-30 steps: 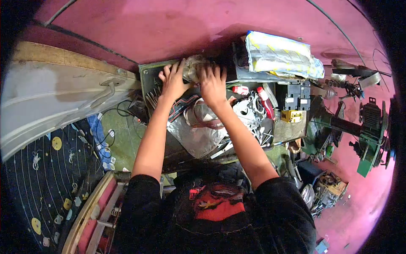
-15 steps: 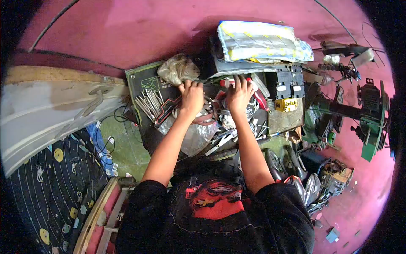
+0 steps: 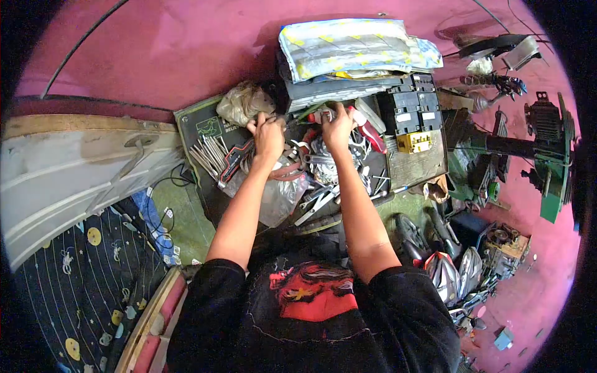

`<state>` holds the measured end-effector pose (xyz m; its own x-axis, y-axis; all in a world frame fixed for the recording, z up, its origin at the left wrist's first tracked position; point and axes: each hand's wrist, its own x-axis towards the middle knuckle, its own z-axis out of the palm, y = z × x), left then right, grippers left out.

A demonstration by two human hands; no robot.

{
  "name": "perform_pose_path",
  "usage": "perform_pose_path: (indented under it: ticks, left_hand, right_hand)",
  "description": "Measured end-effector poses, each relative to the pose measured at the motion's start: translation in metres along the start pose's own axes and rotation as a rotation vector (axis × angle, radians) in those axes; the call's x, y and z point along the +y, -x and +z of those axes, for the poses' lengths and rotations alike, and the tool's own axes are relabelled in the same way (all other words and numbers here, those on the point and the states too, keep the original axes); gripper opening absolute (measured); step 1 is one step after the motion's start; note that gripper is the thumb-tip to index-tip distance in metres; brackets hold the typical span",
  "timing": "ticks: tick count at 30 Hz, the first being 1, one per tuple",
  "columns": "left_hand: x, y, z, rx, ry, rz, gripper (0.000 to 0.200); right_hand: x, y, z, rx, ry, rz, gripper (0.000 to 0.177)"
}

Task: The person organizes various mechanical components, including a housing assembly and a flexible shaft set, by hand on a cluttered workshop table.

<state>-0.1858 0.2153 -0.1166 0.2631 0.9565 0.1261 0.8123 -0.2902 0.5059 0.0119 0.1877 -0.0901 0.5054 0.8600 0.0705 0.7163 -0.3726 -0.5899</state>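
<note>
My left hand (image 3: 268,138) is at the back of the cluttered workbench (image 3: 214,202), beside a crumpled plastic bag (image 3: 242,102). Its fingers are bent over a dark item too small to name. To the right, my right hand (image 3: 337,128) has its fingers curled round a small red and white item (image 3: 321,115), partly hidden by the hand. Below and between the hands lie a brown strap-like coil (image 3: 287,171), loose wrenches (image 3: 320,202) and a clear plastic bag (image 3: 273,199). A row of metal rods (image 3: 210,154) lies at the left.
Behind the hands, a wrapped package (image 3: 360,50) rests on a stack of boxes. Black batteries (image 3: 407,109) and a yellow box (image 3: 415,142) stand at the right. A green machine (image 3: 550,158) is farther right, and a white door panel (image 3: 81,161) is at the left.
The view has shifted, so the bench sits slightly farther left. My right hand has closed round the small red and white item. My left hand is still beside the crumpled bag.
</note>
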Motion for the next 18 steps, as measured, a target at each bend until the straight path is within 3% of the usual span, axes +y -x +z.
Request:
perform_pose_path:
  ticks: [6, 9, 14, 18]
  left_hand:
    - [0.013, 0.012, -0.019, 0.002, 0.023, 0.126, 0.009]
    - [0.021, 0.018, -0.029, 0.057, 0.016, 0.163, 0.011]
    - [0.034, 0.024, -0.055, 0.097, 0.021, 0.188, 0.011]
    - [0.041, 0.034, -0.071, 0.157, 0.028, 0.196, 0.013]
  right_hand:
    - [0.0, 0.001, -0.013, 0.013, -0.05, 0.019, 0.036]
    - [0.011, 0.003, -0.012, 0.043, -0.335, 0.079, 0.046]
    - [0.014, 0.012, -0.029, 0.093, -0.269, 0.078, 0.04]
    - [0.009, 0.031, -0.063, 0.019, -0.085, 0.021, 0.03]
